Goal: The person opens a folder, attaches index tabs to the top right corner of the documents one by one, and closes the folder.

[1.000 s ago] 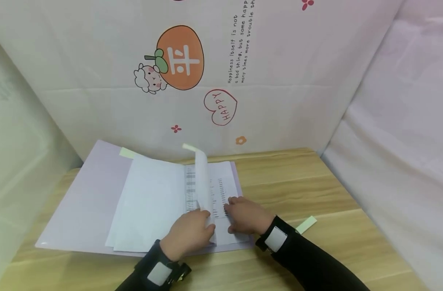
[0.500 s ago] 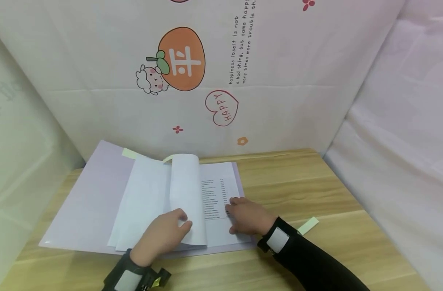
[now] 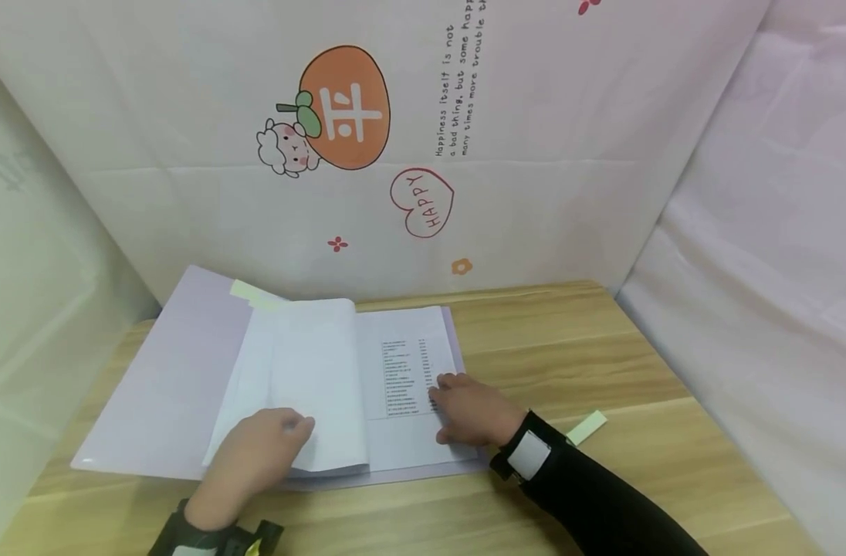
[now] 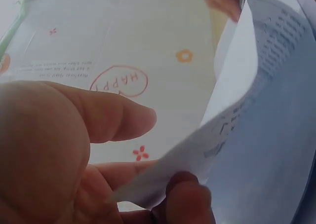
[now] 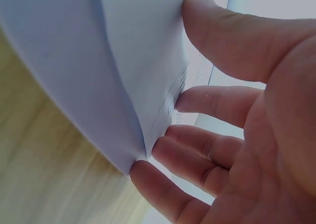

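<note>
A lilac folder (image 3: 162,386) lies open on the wooden table with a stack of white paper sheets in it. Over the left half of the stack, my left hand (image 3: 259,452) is at a turned sheet (image 3: 322,371). In the left wrist view its thumb (image 4: 123,118) stands apart from the sheet (image 4: 232,81), whose edge lies against the other fingers. My right hand (image 3: 475,409) rests on the right-hand printed page (image 3: 405,328), near the folder's right edge. The right wrist view has its fingers (image 5: 180,162) spread along the folder's corner.
Pale green sticky tabs (image 3: 252,295) stick out at the top of the left sheets. A loose pale green strip (image 3: 587,427) lies on the wooden table (image 3: 534,340) right of the folder. A printed white cloth (image 3: 534,193) hangs behind, with more cloth at both sides.
My left hand has moved left, turning the sheet over from near upright onto the left sheets; its fingers have come off the pinch. The right hand has stayed put.
</note>
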`<action>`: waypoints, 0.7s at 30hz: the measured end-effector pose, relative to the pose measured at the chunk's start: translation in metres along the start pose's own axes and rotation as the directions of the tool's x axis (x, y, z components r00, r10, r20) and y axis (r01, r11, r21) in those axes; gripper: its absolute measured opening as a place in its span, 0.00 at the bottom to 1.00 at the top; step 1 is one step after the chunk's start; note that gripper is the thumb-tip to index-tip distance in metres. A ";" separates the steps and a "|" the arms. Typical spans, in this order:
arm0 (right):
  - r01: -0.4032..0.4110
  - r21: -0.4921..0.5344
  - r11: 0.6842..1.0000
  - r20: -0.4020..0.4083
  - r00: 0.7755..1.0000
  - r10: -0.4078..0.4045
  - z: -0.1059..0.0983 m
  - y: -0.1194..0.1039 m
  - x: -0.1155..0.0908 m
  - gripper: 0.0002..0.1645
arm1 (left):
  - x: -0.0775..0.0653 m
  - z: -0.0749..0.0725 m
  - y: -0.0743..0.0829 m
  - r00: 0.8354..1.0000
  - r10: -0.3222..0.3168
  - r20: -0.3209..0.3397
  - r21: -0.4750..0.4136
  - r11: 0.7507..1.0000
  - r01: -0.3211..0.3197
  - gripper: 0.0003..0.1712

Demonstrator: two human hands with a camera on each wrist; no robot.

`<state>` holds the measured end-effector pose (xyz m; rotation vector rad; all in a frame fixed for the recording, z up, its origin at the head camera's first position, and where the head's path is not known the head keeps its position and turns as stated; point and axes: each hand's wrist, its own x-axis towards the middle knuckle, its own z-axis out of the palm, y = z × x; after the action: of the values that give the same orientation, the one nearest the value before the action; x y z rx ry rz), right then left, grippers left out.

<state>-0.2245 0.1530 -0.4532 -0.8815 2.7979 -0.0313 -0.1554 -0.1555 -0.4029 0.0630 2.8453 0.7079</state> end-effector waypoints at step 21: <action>-0.002 -0.002 1.000 0.006 1.000 0.002 -0.001 0.001 0.001 0.43 | -0.022 -0.018 -0.023 0.987 -0.067 -0.148 0.158 0.983 0.090 0.26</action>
<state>-0.2260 0.1534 -0.4529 -0.8784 2.7935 -0.0249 -0.1377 -0.1861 -0.3943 -0.0776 3.0180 0.4787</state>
